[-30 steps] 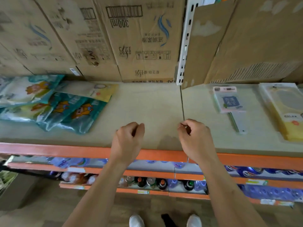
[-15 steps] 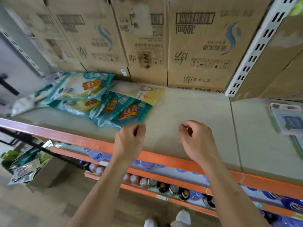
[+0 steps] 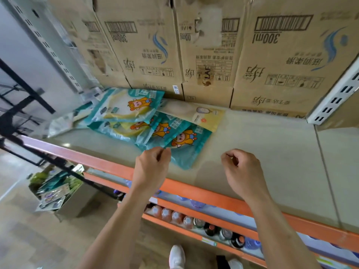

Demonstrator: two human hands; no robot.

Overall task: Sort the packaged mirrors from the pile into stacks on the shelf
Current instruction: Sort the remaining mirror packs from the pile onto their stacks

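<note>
Four teal mirror packets [image 3: 126, 107] and one yellow packet [image 3: 202, 117] lie overlapped on the shelf [image 3: 262, 148], while the left hand [image 3: 152, 167] and right hand [image 3: 242, 171] are both curled and empty, the left one now at the pile's near edge, earlier apart from it.

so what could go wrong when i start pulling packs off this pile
The teal packs overlap in a fan, so tugging the nearest one by the corner at your left hand may drag its neighbours askew. That pack lies close to the shelf's orange front edge and could slip off. The yellow pack lying against them might get swept along.
</note>
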